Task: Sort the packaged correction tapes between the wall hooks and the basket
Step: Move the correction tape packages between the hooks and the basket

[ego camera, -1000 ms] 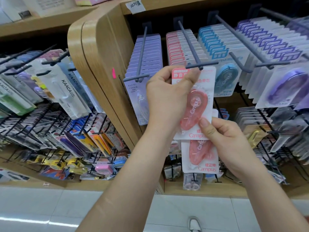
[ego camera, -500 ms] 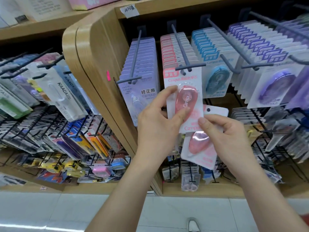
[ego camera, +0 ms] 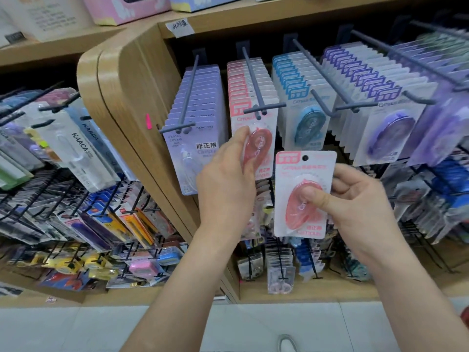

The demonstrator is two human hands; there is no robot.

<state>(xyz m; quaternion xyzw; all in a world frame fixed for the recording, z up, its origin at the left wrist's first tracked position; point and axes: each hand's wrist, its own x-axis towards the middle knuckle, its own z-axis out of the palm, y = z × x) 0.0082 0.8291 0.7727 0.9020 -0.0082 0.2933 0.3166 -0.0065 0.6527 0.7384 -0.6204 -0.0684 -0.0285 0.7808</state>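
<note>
A pink packaged correction tape hangs at the front of the pink row on a grey wall hook. My left hand rests against its left side, thumb and fingers on the blister. My right hand holds a second pink packaged correction tape upright, below and to the right of the hook, thumb pressed on its red blister. No basket is in view.
Lavender, blue and purple tape rows hang on neighbouring hooks. A curved wooden shelf end stands to the left, with black wire racks of stationery beyond. Lower hooks hold small packets. A shoe tip shows on the floor.
The first pink pack went onto the hook and now hangs there; my left hand slid down its side. My right hand raised the second pack upright and moved it right.
</note>
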